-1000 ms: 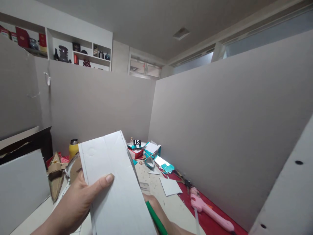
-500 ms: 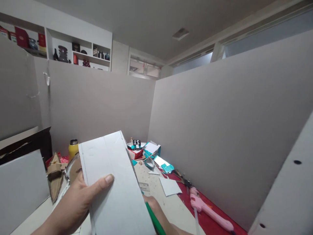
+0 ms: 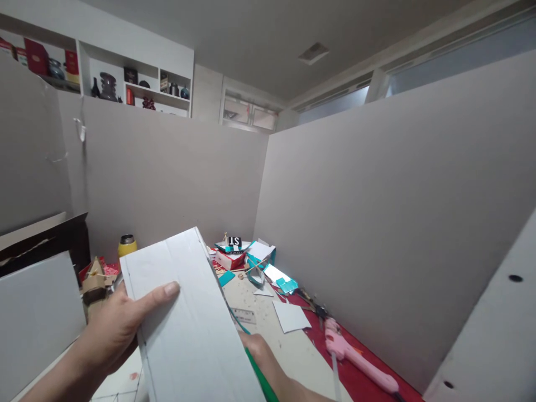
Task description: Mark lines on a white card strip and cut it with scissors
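Note:
A long white piece of cardboard point(image 3: 184, 312) with a folded right edge is tilted up in front of me. My left hand point(image 3: 121, 318) grips its left side, thumb flat on the face and fingers behind. At its right edge is my right hand point(image 3: 266, 357), partly hidden by the board, with its fingers curled round a green-handled tool point(image 3: 262, 377). The tool's working end is out of sight behind the cardboard, so I cannot make out its exact kind. A clear ruler point(image 3: 243, 316) lies on the table just beyond my right hand.
A pink glue gun point(image 3: 360, 363) rests on red cloth point(image 3: 326, 363) at the right. White and teal cardboard scraps point(image 3: 291, 316) lie further back. A yellow bottle point(image 3: 127, 245), a brown cardboard model point(image 3: 94, 282) and a white panel point(image 3: 37, 318) stand left. Grey partitions point(image 3: 377, 223) enclose the table.
The white cardboard and my left hand have shifted left and tilted slightly more. More of the ruler and the scraps behind shows. My right hand has moved slightly left.

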The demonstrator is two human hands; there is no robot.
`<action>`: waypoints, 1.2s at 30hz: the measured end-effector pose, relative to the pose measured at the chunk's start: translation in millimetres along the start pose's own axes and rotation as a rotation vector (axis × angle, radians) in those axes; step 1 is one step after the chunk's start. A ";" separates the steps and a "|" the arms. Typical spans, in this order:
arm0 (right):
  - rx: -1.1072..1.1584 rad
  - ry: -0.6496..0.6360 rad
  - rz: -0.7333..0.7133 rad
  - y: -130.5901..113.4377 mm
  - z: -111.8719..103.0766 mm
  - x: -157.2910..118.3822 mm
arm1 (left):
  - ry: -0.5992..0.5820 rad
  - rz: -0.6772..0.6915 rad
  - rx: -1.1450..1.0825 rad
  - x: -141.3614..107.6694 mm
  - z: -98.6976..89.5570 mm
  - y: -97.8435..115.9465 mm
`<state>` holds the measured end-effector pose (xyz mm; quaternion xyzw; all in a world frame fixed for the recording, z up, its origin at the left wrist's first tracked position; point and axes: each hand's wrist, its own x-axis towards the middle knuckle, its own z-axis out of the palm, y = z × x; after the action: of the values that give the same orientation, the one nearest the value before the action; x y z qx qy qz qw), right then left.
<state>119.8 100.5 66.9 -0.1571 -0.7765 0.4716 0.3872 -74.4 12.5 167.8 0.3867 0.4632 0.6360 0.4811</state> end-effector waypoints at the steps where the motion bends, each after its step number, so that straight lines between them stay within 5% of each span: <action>1: -0.018 0.003 0.020 -0.4 -0.7 -0.5 | -0.005 0.006 0.014 -0.1 0.0 -1.3; 31: -0.017 0.008 -0.063 -18.2 3.2 3.1 | -0.057 -0.019 0.103 0.2 -5.9 -4.2; 36: 0.028 0.018 0.027 -11.2 4.4 1.0 | -0.054 -0.023 0.100 -1.0 -5.3 -4.2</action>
<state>117.2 92.8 75.8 -0.1662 -0.7640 0.4863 0.3901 -78.0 10.9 162.3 0.4219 0.4855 0.5958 0.4809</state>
